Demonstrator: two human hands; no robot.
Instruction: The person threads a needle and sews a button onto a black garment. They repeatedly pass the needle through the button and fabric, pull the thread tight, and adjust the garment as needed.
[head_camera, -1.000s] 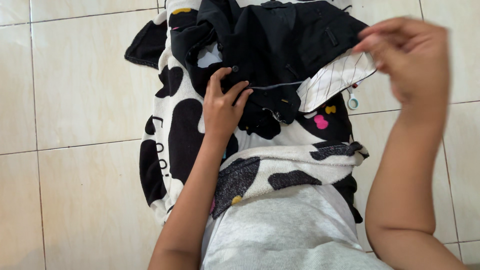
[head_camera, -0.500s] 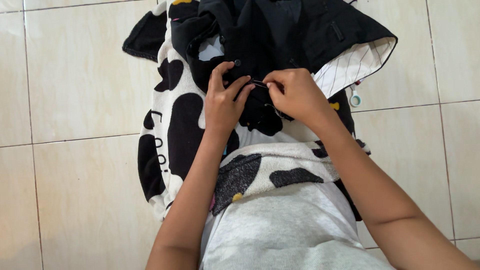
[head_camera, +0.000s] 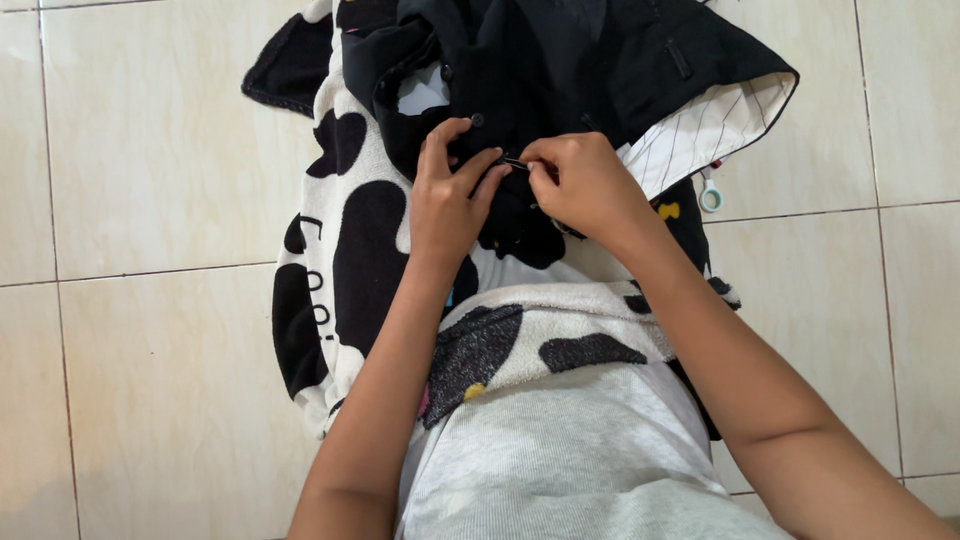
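Both hands, left (head_camera: 447, 205) and right (head_camera: 585, 185), fingertips pinching black garment (head_camera: 560, 70).

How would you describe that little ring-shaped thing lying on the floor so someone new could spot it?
Start at the cow-print blanket spread on the cream tiled floor, with the black garment piled on top. Follow the garment's white pinstriped lining to its right lower edge. Just below lies the small pale blue ring, the only round, light-coloured thing resting on bare tile beside the fabric.

Black garment (head_camera: 560, 60) cut off by top edge; right hand (head_camera: 585, 185) hides what its fingertips pinch; small ring-shaped item (head_camera: 709, 199) too small to ID.
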